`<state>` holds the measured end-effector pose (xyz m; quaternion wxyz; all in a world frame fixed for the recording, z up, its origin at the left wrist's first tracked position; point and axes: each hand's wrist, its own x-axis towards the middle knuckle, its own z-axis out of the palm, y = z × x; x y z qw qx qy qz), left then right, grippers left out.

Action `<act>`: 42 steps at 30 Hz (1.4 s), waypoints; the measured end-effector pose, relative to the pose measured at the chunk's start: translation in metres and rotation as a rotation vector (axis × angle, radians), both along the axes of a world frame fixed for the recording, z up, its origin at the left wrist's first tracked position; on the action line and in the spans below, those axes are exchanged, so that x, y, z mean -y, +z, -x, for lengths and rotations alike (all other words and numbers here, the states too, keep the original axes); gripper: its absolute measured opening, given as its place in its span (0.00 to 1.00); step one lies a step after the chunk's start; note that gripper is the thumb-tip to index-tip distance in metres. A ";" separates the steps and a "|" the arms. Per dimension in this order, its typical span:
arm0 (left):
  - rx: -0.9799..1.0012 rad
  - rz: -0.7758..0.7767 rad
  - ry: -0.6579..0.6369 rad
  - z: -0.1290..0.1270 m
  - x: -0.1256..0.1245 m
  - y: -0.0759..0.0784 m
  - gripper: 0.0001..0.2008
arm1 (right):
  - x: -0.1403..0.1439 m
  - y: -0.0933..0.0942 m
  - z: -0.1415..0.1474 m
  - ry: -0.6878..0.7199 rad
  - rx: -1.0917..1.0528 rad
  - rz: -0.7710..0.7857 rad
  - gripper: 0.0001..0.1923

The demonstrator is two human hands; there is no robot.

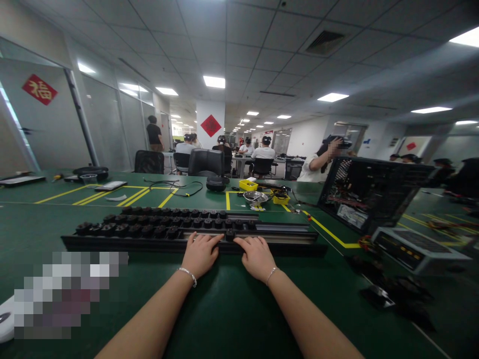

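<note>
Red diamond sign (39,89) on the glass wall at left bore a gold character, 福. A second red diamond (210,125) hung on the white pillar; its character was too small to make out. A small red mark (410,146) on the far right wall was unreadable.

Bare worktop (232,304) near side; long black rail (187,232) blocks forward reach; computer case (370,194) and black parts (392,294) crowd right.

Both forearms are bare, no sleeves showing; the left hand (200,255) and right hand (255,257) each wear a thin silver wrist bracelet.
</note>
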<state>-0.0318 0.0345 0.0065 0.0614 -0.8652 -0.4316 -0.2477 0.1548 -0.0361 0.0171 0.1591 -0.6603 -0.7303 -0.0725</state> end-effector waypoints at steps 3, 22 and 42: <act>0.003 -0.010 0.002 -0.001 0.000 0.000 0.19 | 0.000 -0.001 -0.001 0.009 -0.010 -0.012 0.26; 0.019 -0.030 -0.005 0.000 -0.001 -0.002 0.19 | 0.000 -0.003 -0.005 0.016 -0.015 -0.032 0.26; 0.029 -0.030 0.001 0.001 0.000 -0.001 0.18 | -0.001 -0.001 -0.004 0.024 -0.074 -0.024 0.24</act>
